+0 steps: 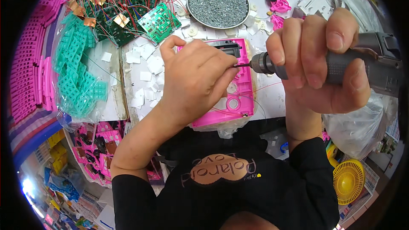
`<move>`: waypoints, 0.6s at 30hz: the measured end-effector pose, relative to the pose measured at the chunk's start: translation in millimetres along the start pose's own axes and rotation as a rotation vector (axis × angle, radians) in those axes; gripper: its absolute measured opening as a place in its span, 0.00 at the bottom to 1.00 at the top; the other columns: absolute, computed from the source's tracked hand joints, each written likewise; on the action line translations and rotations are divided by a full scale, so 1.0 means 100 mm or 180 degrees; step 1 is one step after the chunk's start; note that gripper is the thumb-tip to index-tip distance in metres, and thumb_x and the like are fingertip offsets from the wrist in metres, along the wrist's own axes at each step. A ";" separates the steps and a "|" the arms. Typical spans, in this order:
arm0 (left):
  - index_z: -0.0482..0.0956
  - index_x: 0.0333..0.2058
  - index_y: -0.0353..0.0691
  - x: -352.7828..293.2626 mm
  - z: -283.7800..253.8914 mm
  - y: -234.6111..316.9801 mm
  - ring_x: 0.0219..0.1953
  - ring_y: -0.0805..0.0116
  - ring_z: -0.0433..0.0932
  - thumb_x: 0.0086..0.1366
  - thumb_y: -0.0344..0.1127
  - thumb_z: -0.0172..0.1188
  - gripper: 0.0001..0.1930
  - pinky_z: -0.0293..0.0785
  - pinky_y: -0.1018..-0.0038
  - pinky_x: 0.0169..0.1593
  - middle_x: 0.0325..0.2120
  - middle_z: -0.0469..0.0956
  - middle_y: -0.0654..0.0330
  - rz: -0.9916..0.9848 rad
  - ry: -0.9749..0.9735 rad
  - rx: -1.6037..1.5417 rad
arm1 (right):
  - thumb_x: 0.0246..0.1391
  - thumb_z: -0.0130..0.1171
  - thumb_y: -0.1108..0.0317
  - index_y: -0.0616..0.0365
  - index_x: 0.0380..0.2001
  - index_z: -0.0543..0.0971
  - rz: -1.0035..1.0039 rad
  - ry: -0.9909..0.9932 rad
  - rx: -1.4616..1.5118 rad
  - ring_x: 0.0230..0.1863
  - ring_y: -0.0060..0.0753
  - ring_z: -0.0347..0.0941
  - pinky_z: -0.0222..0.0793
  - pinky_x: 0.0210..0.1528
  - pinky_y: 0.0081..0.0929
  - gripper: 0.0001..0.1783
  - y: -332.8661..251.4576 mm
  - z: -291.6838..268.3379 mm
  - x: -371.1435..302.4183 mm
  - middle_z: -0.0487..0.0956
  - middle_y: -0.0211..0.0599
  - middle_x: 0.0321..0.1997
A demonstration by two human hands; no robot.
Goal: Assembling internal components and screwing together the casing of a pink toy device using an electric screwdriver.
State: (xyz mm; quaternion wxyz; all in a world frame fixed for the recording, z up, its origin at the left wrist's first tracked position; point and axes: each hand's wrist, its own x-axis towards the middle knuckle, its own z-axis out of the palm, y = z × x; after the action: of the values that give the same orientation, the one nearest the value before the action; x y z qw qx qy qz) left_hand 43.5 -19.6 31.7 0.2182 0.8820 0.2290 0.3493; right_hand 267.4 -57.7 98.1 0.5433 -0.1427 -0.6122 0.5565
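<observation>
My right hand (315, 59) is wrapped round a grey electric screwdriver (370, 66), held sideways with its bit pointing left. The thumb and fingertips of my left hand (194, 79) are pinched together at the tip of the bit; whatever they hold there is too small to make out. Beneath both lies a pink plastic housing (247, 83), with round openings, a black part along its far side and thin red wires. My left hand covers much of its left half. A round metal dish of small screws (218, 6) stands beyond the housing.
Green circuit boards (159, 21) with tangled wires pile up at the far left, beside turquoise plastic pieces (79, 68) in a bag. White square pads (145, 76) lie scattered nearby. Pink parts (280, 5) sit far right, above a clear plastic bag (358, 123). A yellow fan grille (348, 182) is lower right.
</observation>
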 end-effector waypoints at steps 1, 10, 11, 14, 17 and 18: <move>0.83 0.33 0.48 0.00 0.00 -0.01 0.33 0.68 0.77 0.53 0.33 0.73 0.09 0.56 0.63 0.48 0.29 0.81 0.68 0.0021 0.0040 -0.0029 | 0.67 0.49 0.50 0.47 0.51 0.69 0.0071 -0.0074 0.0013 0.31 0.20 0.66 0.67 0.49 0.31 0.18 -0.03 0.00 0.03 0.70 0.21 0.28; 0.85 0.34 0.50 -0.04 -0.03 0.00 0.33 0.72 0.77 0.54 0.32 0.72 0.08 0.56 0.63 0.46 0.31 0.82 0.72 0.0123 0.0265 -0.0310 | 0.65 0.54 0.50 0.46 0.49 0.69 0.0002 0.0128 -0.0036 0.31 0.20 0.68 0.68 0.49 0.30 0.17 -0.15 0.13 0.01 0.72 0.20 0.28; 0.86 0.35 0.50 -0.04 -0.03 -0.01 0.33 0.72 0.77 0.54 0.32 0.71 0.09 0.56 0.63 0.46 0.31 0.83 0.72 0.0108 0.0261 -0.0353 | 0.65 0.55 0.51 0.46 0.49 0.70 -0.0079 0.0212 -0.0032 0.31 0.20 0.69 0.68 0.49 0.29 0.17 -0.17 0.14 0.00 0.73 0.20 0.28; 0.87 0.38 0.50 -0.08 -0.01 -0.02 0.32 0.72 0.77 0.55 0.31 0.71 0.10 0.56 0.64 0.46 0.31 0.83 0.72 0.0011 0.0227 -0.0423 | 0.63 0.58 0.50 0.45 0.48 0.70 -0.0216 0.0341 -0.0017 0.30 0.19 0.70 0.69 0.48 0.28 0.17 -0.20 0.18 -0.02 0.73 0.20 0.28; 0.87 0.38 0.49 -0.12 0.01 -0.01 0.32 0.72 0.77 0.55 0.31 0.71 0.10 0.56 0.64 0.46 0.31 0.83 0.72 -0.0032 0.0270 -0.0500 | 0.63 0.61 0.49 0.44 0.47 0.70 -0.0221 0.0446 -0.0041 0.29 0.19 0.71 0.70 0.46 0.27 0.18 -0.12 0.27 -0.01 0.73 0.19 0.27; 0.87 0.38 0.49 -0.13 0.02 -0.01 0.32 0.72 0.77 0.55 0.31 0.71 0.10 0.56 0.64 0.47 0.31 0.83 0.72 -0.0028 0.0301 -0.0535 | 0.63 0.60 0.48 0.44 0.47 0.70 -0.0191 0.0401 -0.0041 0.29 0.19 0.70 0.70 0.46 0.28 0.18 -0.11 0.27 0.00 0.73 0.20 0.27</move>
State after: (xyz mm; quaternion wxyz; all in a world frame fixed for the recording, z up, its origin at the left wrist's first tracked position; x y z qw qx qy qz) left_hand 36.5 -26.1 23.3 0.2819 0.8421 0.2128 0.4076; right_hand 250.3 -75.7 113.0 0.5963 -0.1625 -0.5844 0.5259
